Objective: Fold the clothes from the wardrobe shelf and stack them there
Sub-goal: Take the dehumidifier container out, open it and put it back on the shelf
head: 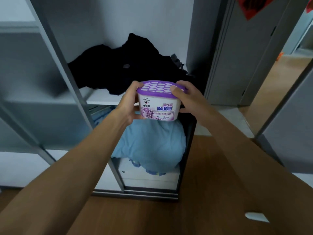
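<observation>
Currently both hands hold one box (156, 107), white with a purple label and printed characters, up in front of the open wardrobe. The left hand (129, 106) grips the box's left side, fingers wrapped round it. The right hand (187, 97) grips the right side, with its thumb lying on the edge of the purple lid (158, 87), which has rows of oval holes. Neither hand holds any clothing.

The dark clothes (122, 68) lie unfolded in a crumpled heap on the white shelf (100, 97), behind and above the box, and spread across most of the shelf's width. A grey piece (176, 61) pokes out at the heap's right end; I cannot tell what it is.

In the compartment below the shelf is a bulging bundle of blue bedding (149, 143), directly under the box. A grey door (237, 56) stands right of the wardrobe. The wooden floor (203, 184) has a small white scrap (256, 217) lying on it near the right forearm.
</observation>
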